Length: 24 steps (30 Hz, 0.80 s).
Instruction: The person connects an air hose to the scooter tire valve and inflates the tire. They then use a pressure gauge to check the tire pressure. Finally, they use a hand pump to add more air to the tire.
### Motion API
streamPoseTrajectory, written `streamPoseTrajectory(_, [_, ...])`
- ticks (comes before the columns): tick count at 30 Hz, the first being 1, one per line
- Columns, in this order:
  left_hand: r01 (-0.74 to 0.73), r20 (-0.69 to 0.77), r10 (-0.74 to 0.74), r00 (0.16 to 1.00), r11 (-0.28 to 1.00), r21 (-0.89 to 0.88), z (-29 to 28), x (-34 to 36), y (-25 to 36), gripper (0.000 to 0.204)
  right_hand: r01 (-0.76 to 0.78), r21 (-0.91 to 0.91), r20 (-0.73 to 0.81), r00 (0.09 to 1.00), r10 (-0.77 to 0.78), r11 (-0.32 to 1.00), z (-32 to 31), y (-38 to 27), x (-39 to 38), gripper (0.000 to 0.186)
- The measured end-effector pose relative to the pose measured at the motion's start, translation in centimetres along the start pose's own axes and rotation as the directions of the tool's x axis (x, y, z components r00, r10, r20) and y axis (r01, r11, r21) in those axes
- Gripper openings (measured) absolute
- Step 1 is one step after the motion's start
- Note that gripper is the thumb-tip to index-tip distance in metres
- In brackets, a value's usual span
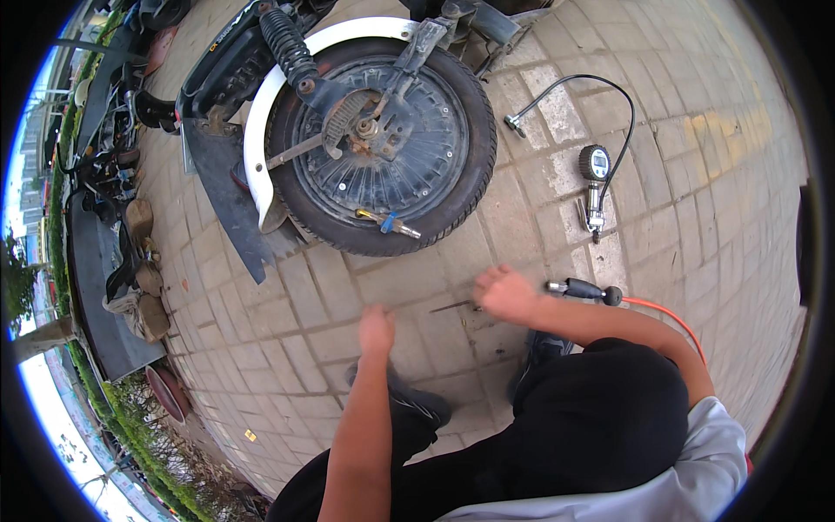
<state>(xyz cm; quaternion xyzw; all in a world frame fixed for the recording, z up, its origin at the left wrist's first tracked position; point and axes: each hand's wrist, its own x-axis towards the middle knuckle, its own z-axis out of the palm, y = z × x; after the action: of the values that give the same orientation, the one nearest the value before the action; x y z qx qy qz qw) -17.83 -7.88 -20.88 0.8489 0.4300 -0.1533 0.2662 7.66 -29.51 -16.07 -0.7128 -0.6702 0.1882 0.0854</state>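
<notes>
Wheel (417,170) and black tyre (484,130) of a scooter stand ahead of both hands in the head view, in the upper middle, apart from the fingers. The left hand (377,329) hangs below the tyre's lower edge, with paving between them. The right hand (506,293) is farther right, below and slightly beyond the tyre's right edge. Both hands are blurred; the fingers of the right one look curled, those of the left bunched together, and I cannot tell whether either grips anything. A thin dark rod (452,306) shows just left of the right hand; whether it is held or lies on the paving (557,374) is unclear.

A small yellow and blue fitting (388,223) with a metal tip sits against the lower part of the wheel and tyre. A white mudguard (255,143) curves around the wheel's left and top, with a coiled spring (287,39) above. Right of the wheel, a round gauge (596,163) lies on the paving with its black hose (632,122) looping upward. Just beside the right forearm lies a black connector (581,290), joined to an orange hose (670,316).
</notes>
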Motion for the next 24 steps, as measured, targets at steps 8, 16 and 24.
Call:
streamPoseTrajectory(8, [-0.129,0.005,0.134,0.991,0.942,0.311,-0.2,0.0,1.5,0.024,0.137,0.088,0.010,0.990,-0.138,0.987,5.2,-4.0,4.0,0.017])
streamPoseTrajectory(16, [0.125,-0.120,-0.193,0.974,0.895,-0.428,1.3,-0.8,1.5,0.022,-0.080,0.408,0.026,0.997,0.077,0.909,4.2,-2.1,2.6,0.018])
streamPoseTrajectory(24, [-0.016,-0.096,-0.002,0.995,0.983,-0.183,0.6,0.1,1.5,0.017,-0.203,0.657,0.086,0.977,0.195,0.726,2.0,-0.6,0.5,0.020])
